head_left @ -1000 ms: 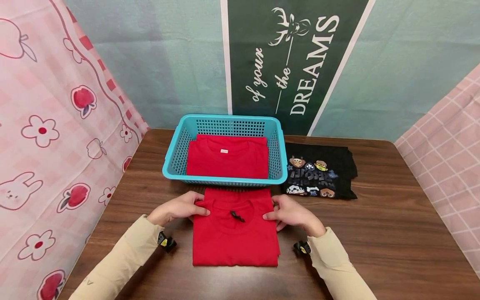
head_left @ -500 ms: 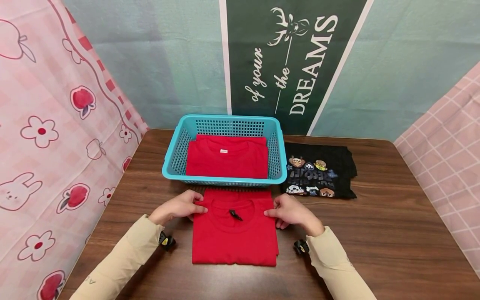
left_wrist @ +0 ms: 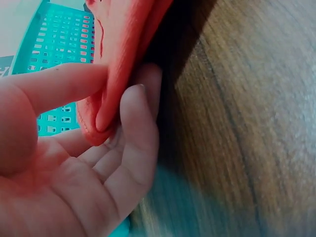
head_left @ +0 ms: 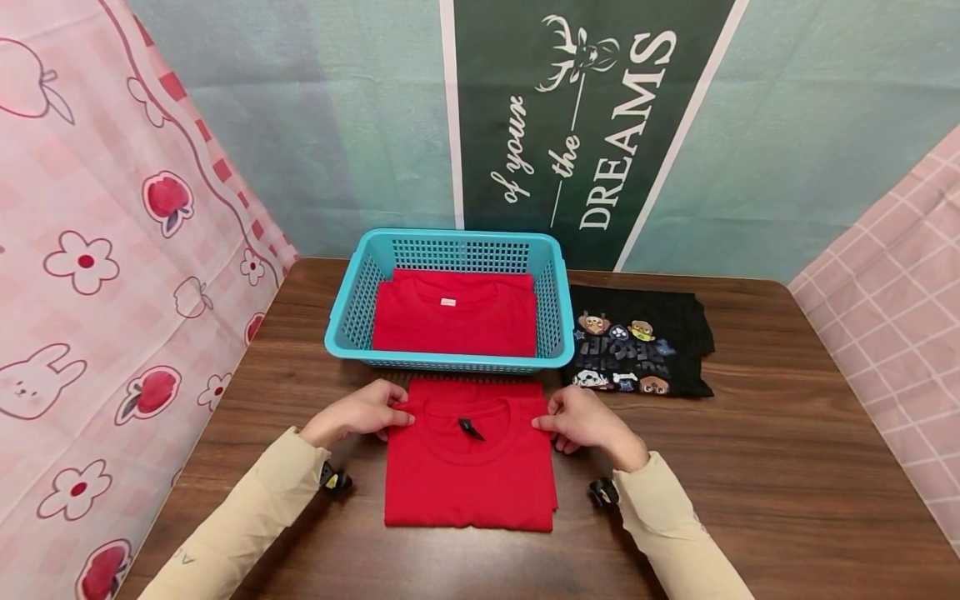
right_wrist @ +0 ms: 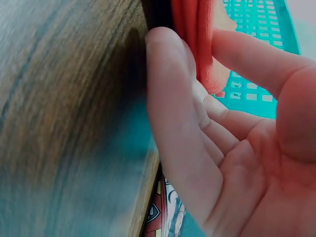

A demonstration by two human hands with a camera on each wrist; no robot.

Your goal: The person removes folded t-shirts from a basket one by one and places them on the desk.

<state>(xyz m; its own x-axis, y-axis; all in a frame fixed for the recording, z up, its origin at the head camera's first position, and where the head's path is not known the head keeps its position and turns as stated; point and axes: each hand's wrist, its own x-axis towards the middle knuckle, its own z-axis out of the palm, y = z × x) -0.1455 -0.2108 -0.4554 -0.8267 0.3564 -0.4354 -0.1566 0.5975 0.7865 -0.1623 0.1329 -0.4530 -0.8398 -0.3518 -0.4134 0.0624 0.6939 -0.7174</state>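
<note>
A folded red T-shirt (head_left: 468, 492) lies on the table in front of the basket, its round neckline up and a small dark tag inside the collar. My left hand (head_left: 367, 410) pinches its left shoulder edge; in the left wrist view the thumb lies on top and the fingers (left_wrist: 139, 128) under the folded layers. The right shoulder edge is pinched by my right hand (head_left: 585, 419). In the right wrist view, its thumb presses one side of the red layers, with fingers (right_wrist: 170, 94) curled beneath. Some fingertips are hidden behind the cloth.
Just behind the shirt stands a turquoise plastic basket (head_left: 450, 362) with another folded red T-shirt (head_left: 457, 325) inside. Right of the basket lies a folded black garment (head_left: 637, 342) with cartoon dog prints. Fabric curtains rise behind and beside the wooden table (head_left: 787, 467).
Both hands keep their pinch on the shirt's shoulders. The shirt's lower edge has shifted very slightly toward the basket, and the right thumb slightly outward.
</note>
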